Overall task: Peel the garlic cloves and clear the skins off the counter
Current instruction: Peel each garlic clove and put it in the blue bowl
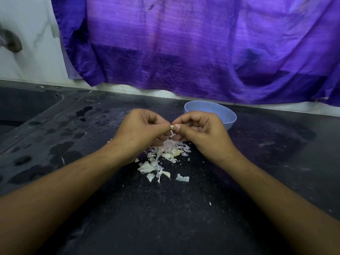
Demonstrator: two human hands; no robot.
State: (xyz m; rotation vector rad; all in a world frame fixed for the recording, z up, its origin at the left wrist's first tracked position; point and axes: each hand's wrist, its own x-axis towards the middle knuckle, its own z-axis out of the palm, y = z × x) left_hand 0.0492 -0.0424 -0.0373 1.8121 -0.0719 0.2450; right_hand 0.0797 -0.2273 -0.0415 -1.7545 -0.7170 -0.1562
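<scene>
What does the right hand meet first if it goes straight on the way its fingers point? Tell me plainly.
The right hand points across to the person's left. First comes the garlic clove it pinches, then at once the left hand, whose fingertips seem to grip the same clove.

Dim, even light is cast over a dark counter.
A soft sheen is seen on the purple cloth; the edges are bowed by the wide lens.

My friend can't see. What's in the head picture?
The left hand and right hand pinch a garlic clove together above a pile of white skins on the dark counter. A blue bowl sits behind the right hand, below hanging purple cloth.
</scene>
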